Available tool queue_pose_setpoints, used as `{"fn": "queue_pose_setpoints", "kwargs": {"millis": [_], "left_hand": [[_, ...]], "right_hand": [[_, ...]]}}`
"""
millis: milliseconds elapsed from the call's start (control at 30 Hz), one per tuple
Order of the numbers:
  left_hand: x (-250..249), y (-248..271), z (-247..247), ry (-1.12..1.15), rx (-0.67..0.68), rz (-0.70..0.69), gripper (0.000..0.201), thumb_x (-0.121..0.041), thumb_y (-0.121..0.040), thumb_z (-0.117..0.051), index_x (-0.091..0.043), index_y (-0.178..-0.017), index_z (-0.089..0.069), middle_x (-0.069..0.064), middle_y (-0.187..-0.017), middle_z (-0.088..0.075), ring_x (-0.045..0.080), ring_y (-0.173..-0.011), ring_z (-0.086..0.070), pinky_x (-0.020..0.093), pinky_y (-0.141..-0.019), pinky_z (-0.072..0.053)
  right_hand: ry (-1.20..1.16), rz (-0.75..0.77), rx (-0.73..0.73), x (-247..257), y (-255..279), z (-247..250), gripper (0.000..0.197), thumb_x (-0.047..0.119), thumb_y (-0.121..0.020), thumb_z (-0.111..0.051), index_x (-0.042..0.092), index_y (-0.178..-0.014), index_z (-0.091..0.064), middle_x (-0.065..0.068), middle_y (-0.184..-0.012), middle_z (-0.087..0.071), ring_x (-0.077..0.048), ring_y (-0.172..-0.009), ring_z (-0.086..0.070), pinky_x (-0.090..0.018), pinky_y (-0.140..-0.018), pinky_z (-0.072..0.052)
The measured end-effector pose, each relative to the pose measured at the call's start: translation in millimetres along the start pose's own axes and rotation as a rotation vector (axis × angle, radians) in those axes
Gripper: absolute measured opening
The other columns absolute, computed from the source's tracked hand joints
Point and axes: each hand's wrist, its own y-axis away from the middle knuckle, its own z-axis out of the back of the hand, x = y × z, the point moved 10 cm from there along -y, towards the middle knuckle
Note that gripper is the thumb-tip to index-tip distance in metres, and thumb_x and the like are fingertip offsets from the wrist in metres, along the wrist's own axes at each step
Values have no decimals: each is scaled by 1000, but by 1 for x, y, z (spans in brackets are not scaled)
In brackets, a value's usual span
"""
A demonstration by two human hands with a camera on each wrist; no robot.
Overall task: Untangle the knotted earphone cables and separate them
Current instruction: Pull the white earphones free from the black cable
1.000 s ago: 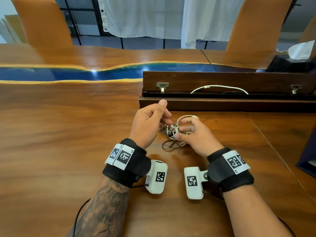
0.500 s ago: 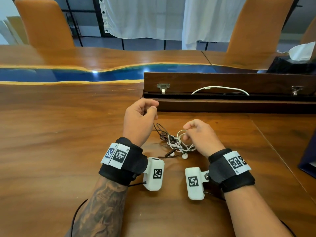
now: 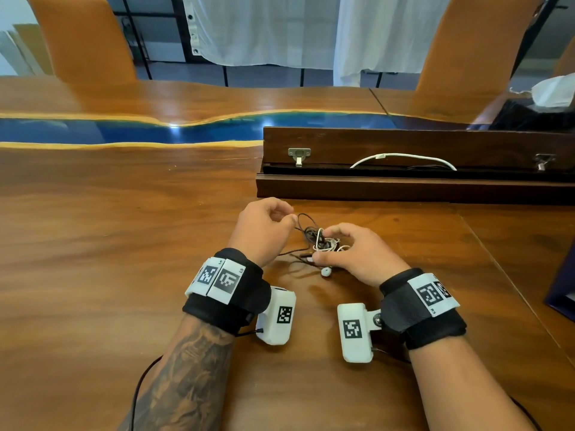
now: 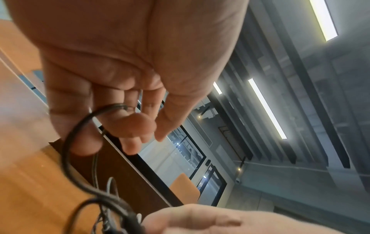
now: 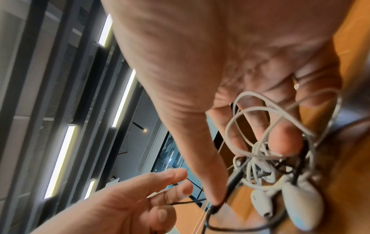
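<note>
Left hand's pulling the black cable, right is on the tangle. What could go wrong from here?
1. The left hand pinches a black cable loop that runs into the tangle held by the right hand; pulling outward may tighten the knot rather than free it.
2. The white cable is looped around the right fingers, so it may snag there.
3. The white earbuds hang loose and could catch in a loop.

The tangle (image 3: 323, 242) sits on the table (image 3: 124, 244) between the left hand (image 3: 264, 228) and right hand (image 3: 357, 253), nearer the right. Behind them lies a long box (image 3: 404, 191) with a cable (image 3: 404, 156) in it. Two chairs (image 3: 84, 38) stand beyond the table's far edge, and a tissue box (image 3: 544, 104) sits far right.
</note>
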Motion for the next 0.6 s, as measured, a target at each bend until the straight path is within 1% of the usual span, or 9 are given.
{"fn": "queue_pose_setpoints", "kwargs": {"millis": [33,67,133,167,267,333,400,500,600], "left_hand": [[1,0,-1,2,1,-1,8,-26,-94,-65,-31,-88,-67,-4,-90,-67,21,-76,-62,52,-80,-59],[1,0,-2,4,2,0,8,-26,-94,-65,-31,-88,-67,-4,-89,-66,21,-76,-63,51,-79,-59],[1,0,-4,-8,10,-1,3,-27,-94,-66,-29,-95,-68,-7,-93,-64,20,-80,-64,50,-78,-60],[2,0,-4,-14,11,0,6,-29,-94,-66,-29,-99,-68,-8,-96,-63,20,-83,-64,50,-79,-60],[7,-1,-5,-30,24,22,18,-32,-93,-68,-30,-111,-65,-9,-105,-59,22,-91,-64,52,-82,-59],[11,-2,-7,-35,41,44,23,-33,-93,-68,-30,-115,-63,-8,-108,-59,23,-94,-64,50,-84,-58],[13,-2,-9,-37,58,61,26,-34,-92,-69,-28,-116,-63,-6,-108,-61,21,-87,-62,45,-81,-58],[14,-1,-15,-63,104,71,23,-38,-92,-70,-26,-110,-66,-6,-101,-63,14,-74,-56,36,-71,-52],[11,2,-23,-88,165,55,15,-37,-92,-70,-24,-100,-71,-5,-90,-66,8,-67,-55,29,-67,-46]], "right_hand": [[-10,-21,33,-1,1,-3,49,24,-82,-84,21,-126,-64,3,-123,-56,-3,-81,-59,-4,-51,-40],[6,-20,47,-1,1,-5,53,24,-81,-84,22,-129,-62,3,-122,-57,-5,-86,-62,-5,-54,-40],[74,-13,65,-4,-2,-7,60,31,-78,-87,27,-131,-60,6,-116,-65,-9,-101,-63,-12,-67,-40],[84,-25,79,-7,-3,-9,61,33,-76,-87,28,-130,-58,5,-110,-68,-8,-99,-63,-15,-70,-40],[90,-56,115,-12,-5,-14,44,28,-80,-85,22,-117,-64,2,-81,-66,-7,-70,-60,-21,-66,-47],[103,-27,96,-9,-3,-12,22,19,-84,-81,13,-103,-73,3,-72,-62,-5,-59,-55,-14,-56,-45],[101,15,60,-4,-2,-9,9,14,-86,-76,11,-94,-74,4,-73,-62,-1,-59,-54,-13,-57,-45],[70,74,26,4,-2,-7,2,14,-89,-71,15,-89,-69,1,-84,-69,-10,-75,-61,-23,-70,-49],[-6,89,10,8,-3,-8,2,12,-91,-67,13,-93,-66,-5,-87,-76,-9,-72,-65,-19,-66,-48]]}}
